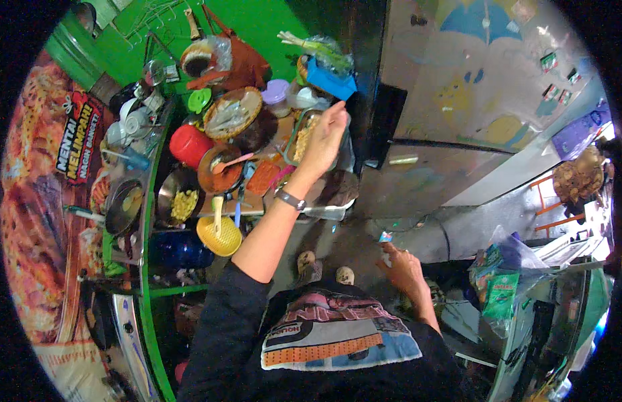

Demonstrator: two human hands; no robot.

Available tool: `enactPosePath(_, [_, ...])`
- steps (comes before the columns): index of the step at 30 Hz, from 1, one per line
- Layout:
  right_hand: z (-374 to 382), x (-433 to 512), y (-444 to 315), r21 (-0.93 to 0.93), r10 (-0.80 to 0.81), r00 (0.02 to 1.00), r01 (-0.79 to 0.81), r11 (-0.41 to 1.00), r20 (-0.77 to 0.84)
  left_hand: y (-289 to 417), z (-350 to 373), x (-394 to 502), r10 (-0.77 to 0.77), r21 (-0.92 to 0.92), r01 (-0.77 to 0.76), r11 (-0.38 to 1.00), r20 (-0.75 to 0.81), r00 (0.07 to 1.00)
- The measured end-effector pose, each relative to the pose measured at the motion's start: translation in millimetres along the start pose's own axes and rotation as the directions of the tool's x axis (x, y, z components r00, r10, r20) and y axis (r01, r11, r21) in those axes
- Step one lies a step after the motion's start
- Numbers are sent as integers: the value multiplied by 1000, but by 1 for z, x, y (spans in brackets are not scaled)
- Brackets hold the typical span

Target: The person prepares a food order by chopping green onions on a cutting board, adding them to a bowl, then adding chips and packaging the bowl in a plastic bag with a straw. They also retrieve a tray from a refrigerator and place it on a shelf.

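Observation:
My left hand (330,131) reaches over a glass container (289,145) of small pale pieces, fingertips just below a blue plastic basket (331,78). Its fingers are extended, and nothing shows in them. Low on the right is my right hand (401,265), away from the worktop, its index finger pointing forward. A small blue-and-red packet (386,236) shows at that fingertip; whether it is held cannot be told. Left of my left forearm are a clay mortar (206,176) with red paste and a pink spoon (238,162), a block of reddish food (263,177) and a yellow sieve (225,238).
A metal bowl (184,203) of pale yellow pieces, a red container (190,144) and a woven basket (258,98) crowd the worktop. At the left, a pan (124,206) sits on a green-edged rack (149,216). A refrigerator (431,100) stands at the right, above a bagged green packet (501,296).

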State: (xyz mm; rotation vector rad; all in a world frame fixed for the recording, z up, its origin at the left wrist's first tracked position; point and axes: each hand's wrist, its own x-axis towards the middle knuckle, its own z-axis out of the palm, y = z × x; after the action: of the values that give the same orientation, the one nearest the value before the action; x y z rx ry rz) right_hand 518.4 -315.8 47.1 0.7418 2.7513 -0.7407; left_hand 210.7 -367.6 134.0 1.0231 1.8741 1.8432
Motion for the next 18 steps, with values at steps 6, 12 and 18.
enactPosePath(6, [-16, -29, -50, 154, 34, 983, -6, 988, -180, 10, 61, 55, 125, -128, -122, 984, 14, 992])
enactPosePath(12, [-29, -70, -48, 367, 355, 891, -241, 898, -284, 10, 67, 62, 97, -40, -100, 994, -71, 993])
enactPosePath(18, [-62, -83, -42, 597, 558, 601, -162, 786, -572, 16, 69, -32, 173, -158, -144, 977, 189, 967])
